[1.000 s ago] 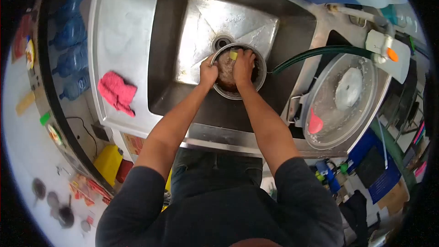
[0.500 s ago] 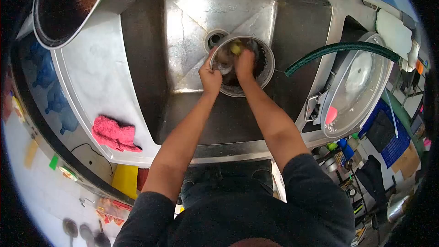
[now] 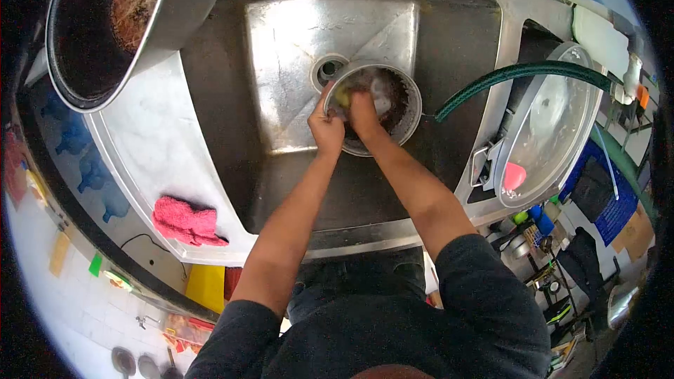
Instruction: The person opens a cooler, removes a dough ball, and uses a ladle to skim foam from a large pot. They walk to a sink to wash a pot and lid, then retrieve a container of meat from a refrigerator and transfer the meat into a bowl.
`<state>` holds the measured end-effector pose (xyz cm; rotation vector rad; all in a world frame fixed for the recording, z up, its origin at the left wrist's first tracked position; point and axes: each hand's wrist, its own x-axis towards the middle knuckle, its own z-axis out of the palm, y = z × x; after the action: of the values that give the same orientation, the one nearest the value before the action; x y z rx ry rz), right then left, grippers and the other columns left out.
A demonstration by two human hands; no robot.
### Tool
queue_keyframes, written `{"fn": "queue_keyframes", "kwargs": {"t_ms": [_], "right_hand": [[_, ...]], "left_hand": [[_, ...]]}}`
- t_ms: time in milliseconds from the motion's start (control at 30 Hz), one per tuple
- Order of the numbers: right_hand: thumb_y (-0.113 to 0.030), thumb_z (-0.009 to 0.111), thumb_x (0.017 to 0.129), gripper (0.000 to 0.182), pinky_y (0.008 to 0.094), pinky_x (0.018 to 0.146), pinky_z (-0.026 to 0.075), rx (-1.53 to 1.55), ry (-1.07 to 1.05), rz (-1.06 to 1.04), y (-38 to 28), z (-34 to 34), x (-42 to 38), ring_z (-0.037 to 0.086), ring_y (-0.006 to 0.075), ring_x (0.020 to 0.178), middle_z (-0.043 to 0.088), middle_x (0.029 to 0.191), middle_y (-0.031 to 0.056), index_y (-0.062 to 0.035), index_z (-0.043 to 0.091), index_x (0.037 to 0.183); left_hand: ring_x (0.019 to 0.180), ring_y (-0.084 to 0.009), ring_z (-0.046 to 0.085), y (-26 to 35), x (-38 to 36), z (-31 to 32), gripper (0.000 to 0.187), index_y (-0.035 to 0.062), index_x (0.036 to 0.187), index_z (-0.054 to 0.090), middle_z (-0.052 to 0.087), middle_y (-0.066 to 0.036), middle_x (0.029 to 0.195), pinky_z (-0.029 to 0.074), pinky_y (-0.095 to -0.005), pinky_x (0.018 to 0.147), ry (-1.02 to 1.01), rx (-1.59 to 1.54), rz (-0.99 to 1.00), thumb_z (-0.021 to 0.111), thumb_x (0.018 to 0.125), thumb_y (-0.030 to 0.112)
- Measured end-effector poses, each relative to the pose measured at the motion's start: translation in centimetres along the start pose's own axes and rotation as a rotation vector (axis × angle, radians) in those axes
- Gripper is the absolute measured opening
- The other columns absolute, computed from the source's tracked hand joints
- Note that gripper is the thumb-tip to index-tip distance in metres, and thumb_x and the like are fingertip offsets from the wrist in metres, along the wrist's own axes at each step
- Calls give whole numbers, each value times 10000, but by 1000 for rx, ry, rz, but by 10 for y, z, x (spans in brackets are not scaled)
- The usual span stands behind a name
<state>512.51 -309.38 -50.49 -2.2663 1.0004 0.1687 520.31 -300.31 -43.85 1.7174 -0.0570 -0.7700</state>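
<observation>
A round metal pot with a dark, scorched-looking inside is tilted in the sink, just below the drain hole. My left hand grips its left rim, thumb toward the inside. Reaching into the pot, my right hand is closed and slightly blurred by motion. At its fingers shows a smeared yellow-green sponge. Greyish suds lie inside the pot around the right hand, and my right fingertips are partly hidden.
A large pot with brown residue stands at upper left. A pink cloth lies on the left counter. From the right, a green hose reaches over the sink. A big clear-walled tub holds a pink item.
My right hand and the sponge have moved left and slightly toward me inside the pot. My left hand keeps its hold on the rim. The whole view has shifted a little.
</observation>
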Motion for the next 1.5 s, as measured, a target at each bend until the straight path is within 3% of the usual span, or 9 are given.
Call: {"fn": "queue_keyframes", "kwargs": {"t_ms": [67, 100, 333, 467, 533, 1000, 1133, 1333, 1500], "right_hand": [[80, 633, 740, 173, 486, 757, 555, 87, 119, -215, -3, -20, -22, 696, 452, 827, 694, 867, 286, 34, 720, 883], [59, 659, 734, 160, 494, 781, 549, 163, 48, 90, 22, -9, -27, 688, 463, 841, 696, 867, 281, 28, 726, 875], [-39, 695, 752, 139, 504, 799, 538, -137, -114, 201, 7, -3, 32, 686, 460, 873, 688, 866, 285, 35, 723, 866], [-16, 677, 773, 195, 501, 809, 534, 202, 73, 98, 37, 12, -43, 677, 450, 956, 681, 952, 301, 50, 707, 954], [-13, 673, 793, 197, 495, 804, 534, 110, 122, 376, 80, -5, -38, 679, 456, 943, 692, 977, 290, 52, 708, 975], [-108, 701, 819, 144, 508, 825, 529, 9, 101, 86, 87, -21, 4, 659, 474, 936, 706, 947, 241, 5, 719, 907], [-83, 670, 829, 211, 509, 815, 531, -356, -360, 244, 36, 23, 7, 658, 463, 949, 691, 1033, 263, 5, 695, 1020], [-72, 594, 886, 190, 451, 748, 554, 50, -187, 25, 44, -48, -56, 716, 359, 855, 716, 932, 248, 29, 737, 960], [-64, 593, 883, 170, 470, 818, 545, -48, -102, 390, 19, -38, -11, 710, 366, 899, 707, 963, 245, 46, 710, 939]], "left_hand": [[1301, -221, 573, 0, -3, -1, 702, 16, 1375, 621, 636, -183, 1386, 442, -272, 1008, -9, -30, -6, 373, 768, -237], [1301, -225, 575, 0, -4, -1, 706, 11, 1374, 620, 639, -186, 1381, 443, -276, 1012, -15, -46, -12, 371, 762, -237], [1322, -249, 569, 1, -5, 0, 729, 1, 1372, 620, 641, -191, 1374, 416, -307, 1088, -11, 29, 52, 368, 725, -223], [1333, -250, 562, 6, -17, 2, 729, 5, 1353, 637, 648, -186, 1366, 401, -321, 1106, -59, 27, 16, 374, 713, -223], [1337, -248, 560, 7, -23, 5, 724, 6, 1346, 642, 649, -184, 1364, 399, -322, 1108, -41, 14, -5, 372, 713, -222], [1262, -230, 607, 6, -26, 11, 666, -2, 1335, 646, 678, -189, 1317, 435, -318, 1068, -44, 51, 89, 418, 748, -221], [1270, -224, 615, -1, -18, 6, 685, 16, 1316, 662, 686, -146, 1318, 435, -349, 1094, -74, 166, 107, 411, 722, -215], [1257, -217, 613, 7, -25, 2, 714, -13, 1327, 648, 682, -169, 1315, 435, -313, 1072, -207, 48, -28, 384, 699, -224], [1262, -204, 601, 1, -27, 10, 712, 6, 1342, 645, 687, -170, 1308, 442, -296, 1048, -197, 92, 44, 389, 717, -220]]}}
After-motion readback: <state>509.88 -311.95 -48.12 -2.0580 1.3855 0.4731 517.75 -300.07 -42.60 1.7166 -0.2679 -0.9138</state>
